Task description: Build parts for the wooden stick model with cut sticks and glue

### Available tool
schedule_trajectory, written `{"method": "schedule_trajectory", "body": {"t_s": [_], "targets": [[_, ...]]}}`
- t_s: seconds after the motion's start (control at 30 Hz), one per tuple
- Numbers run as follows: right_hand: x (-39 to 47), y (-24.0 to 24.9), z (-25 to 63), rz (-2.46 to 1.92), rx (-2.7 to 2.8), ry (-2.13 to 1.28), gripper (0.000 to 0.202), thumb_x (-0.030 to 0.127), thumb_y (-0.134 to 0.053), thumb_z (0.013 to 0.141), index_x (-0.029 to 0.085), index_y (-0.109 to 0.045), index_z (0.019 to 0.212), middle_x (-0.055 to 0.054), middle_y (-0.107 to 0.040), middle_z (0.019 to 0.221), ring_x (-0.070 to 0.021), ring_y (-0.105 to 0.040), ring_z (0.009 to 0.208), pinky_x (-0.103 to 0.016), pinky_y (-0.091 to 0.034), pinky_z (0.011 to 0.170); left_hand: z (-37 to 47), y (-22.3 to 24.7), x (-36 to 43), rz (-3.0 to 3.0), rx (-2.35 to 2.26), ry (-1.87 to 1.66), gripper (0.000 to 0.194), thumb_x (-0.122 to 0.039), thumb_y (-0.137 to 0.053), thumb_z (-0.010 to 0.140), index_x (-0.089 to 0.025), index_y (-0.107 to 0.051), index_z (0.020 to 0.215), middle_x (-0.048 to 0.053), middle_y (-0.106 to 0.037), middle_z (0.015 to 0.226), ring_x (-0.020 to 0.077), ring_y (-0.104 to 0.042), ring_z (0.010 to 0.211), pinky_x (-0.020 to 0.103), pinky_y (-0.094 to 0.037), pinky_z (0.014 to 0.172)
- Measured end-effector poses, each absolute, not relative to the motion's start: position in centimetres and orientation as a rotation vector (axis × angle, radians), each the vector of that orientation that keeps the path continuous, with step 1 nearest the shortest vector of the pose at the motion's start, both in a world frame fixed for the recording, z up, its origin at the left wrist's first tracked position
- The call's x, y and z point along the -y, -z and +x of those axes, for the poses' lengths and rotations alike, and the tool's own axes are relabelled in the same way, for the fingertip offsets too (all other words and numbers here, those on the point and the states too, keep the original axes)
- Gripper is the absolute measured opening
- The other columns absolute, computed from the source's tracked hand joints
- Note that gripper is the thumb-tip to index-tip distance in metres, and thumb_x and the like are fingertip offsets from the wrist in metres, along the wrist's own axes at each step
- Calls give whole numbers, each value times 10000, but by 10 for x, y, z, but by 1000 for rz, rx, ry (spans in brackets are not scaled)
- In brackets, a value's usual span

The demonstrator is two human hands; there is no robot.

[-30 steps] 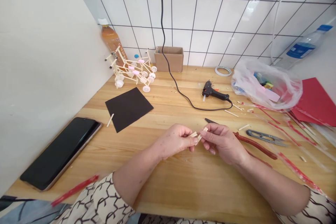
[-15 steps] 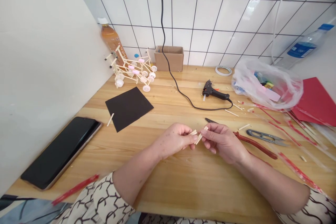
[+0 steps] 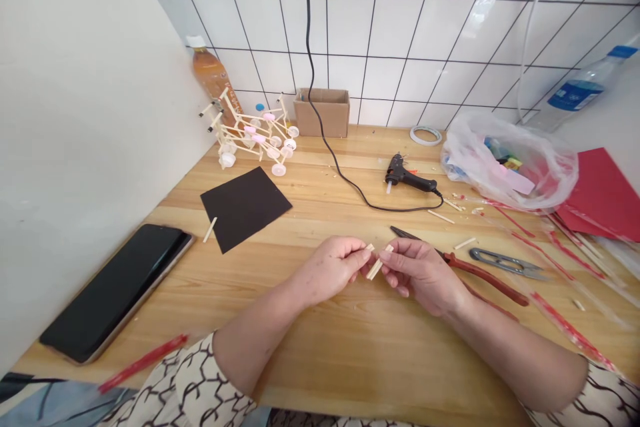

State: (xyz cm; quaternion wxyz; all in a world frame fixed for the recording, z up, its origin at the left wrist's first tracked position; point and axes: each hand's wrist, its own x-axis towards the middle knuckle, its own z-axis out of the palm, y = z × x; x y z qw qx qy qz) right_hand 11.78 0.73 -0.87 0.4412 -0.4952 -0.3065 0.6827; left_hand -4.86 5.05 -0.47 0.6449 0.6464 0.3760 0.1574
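Note:
My left hand [image 3: 340,267] is closed, its thumb and fingers pinching short wooden sticks [image 3: 369,248] of which only the ends show. Right beside it, my right hand [image 3: 415,270] pinches more short wooden sticks [image 3: 379,263], tilted and lying side by side. The two hands nearly meet above the table, and how many sticks each holds is partly hidden by the fingers. Pliers with red-brown handles [image 3: 493,278] lie behind and to the right of my right hand, their dark jaws pointing left. Beyond them are grey thread snips [image 3: 507,263].
A black glue gun [image 3: 410,177] with its cord lies farther back. Wooden stick frames with round wheels [image 3: 257,137] stand back left, near a cardboard box [image 3: 323,113]. A black card [image 3: 246,208] and a phone [image 3: 117,290] lie left. A plastic bag [image 3: 510,167] and red sheets [image 3: 603,193] are right.
My right hand has shifted slightly left and down with its sticks, showing more of the pliers' jaws. My left hand has hardly moved.

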Motion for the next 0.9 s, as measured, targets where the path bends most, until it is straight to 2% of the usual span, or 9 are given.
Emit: {"method": "schedule_trajectory", "body": {"t_s": [0.3, 0.5, 0.9], "targets": [[-4, 14, 114, -1226, 889, -1634, 238, 328, -716, 677, 136, -592, 610, 17, -586, 538, -54, -478, 406, -147, -314, 320, -45, 0, -46, 1566, -925, -431, 324, -344, -389, 855, -147, -512, 629, -6, -516, 602, 104, -460, 557, 220, -350, 556], [-4, 16, 112, -1235, 915, -1631, 243, 325, -699, 699, 136, -579, 606, 21, -567, 518, -55, -471, 403, -149, -315, 323, -43, 1, -42, 1644, -941, -463, 349, -355, -380, 865, -165, -418, 573, -40, -404, 531, 92, -377, 524, 217, -284, 519], [-5, 18, 112, -1249, 917, -1638, 249, 338, -695, 699, 141, -575, 605, 23, -566, 526, -56, -467, 406, -156, -313, 329, -43, 0, -40, 1659, -965, -423, 319, -334, -371, 870, -170, -381, 596, -49, -370, 550, 88, -343, 531, 212, -267, 508]]}}
